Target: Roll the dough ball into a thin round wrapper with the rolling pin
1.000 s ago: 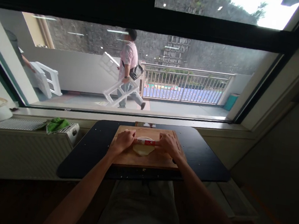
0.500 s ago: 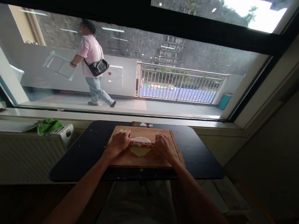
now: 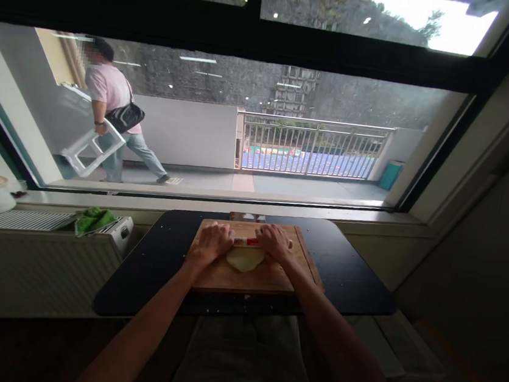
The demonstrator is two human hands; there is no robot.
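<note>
Dark table (image 3: pixel 349 281) under wooden board (image 3: pixel 230 279), possibly crumbs (image 3: pixel 247 297)

Green cloth (image 3: pixel 95 220) on the radiator (image 3: pixel 38 270) below the window (image 3: pixel 249 31)

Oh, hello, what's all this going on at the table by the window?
A person has both bare hands on a rolling pin with a red-and-white wrapping: the left hand near one end, the right hand near the other. Most of the visible, flat, pale dough lies on the near side of the pin, on a wooden board set on a dark table. Outside the window, someone in a pink shirt carries a white frame-like object.
</note>
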